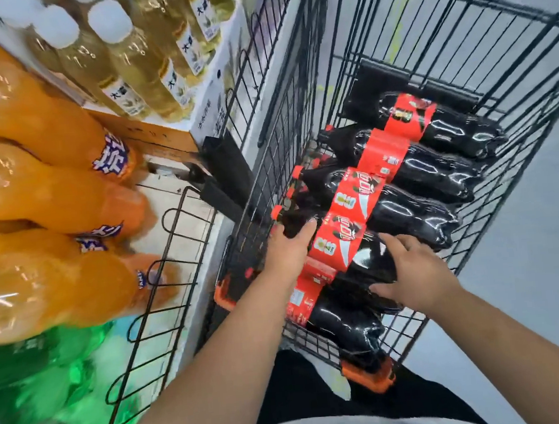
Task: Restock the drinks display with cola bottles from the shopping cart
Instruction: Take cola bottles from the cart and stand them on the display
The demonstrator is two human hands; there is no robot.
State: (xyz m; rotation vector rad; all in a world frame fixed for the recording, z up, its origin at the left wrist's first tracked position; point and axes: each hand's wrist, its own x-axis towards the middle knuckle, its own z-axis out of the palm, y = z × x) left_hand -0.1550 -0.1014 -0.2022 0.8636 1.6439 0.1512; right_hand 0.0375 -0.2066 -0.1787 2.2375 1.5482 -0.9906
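Several cola bottles (412,166) lie on their sides, red labels up, in a row along the shopping cart (459,44), caps toward its left wall. At the cart's near edge, the left hand (289,248) grips one cola bottle (370,258) at the shoulder, fingers curled over it just below the cap. The right hand (411,271) rests on the same bottle's dark body, fingers spread and thumb apart. To lift well, the right fingers should probably wrap under the body first, since the bottle looks heavy and smooth. It should then be raised level over the cart's left rim toward the drinks display (173,255), beside the orange soda bottles (50,198).
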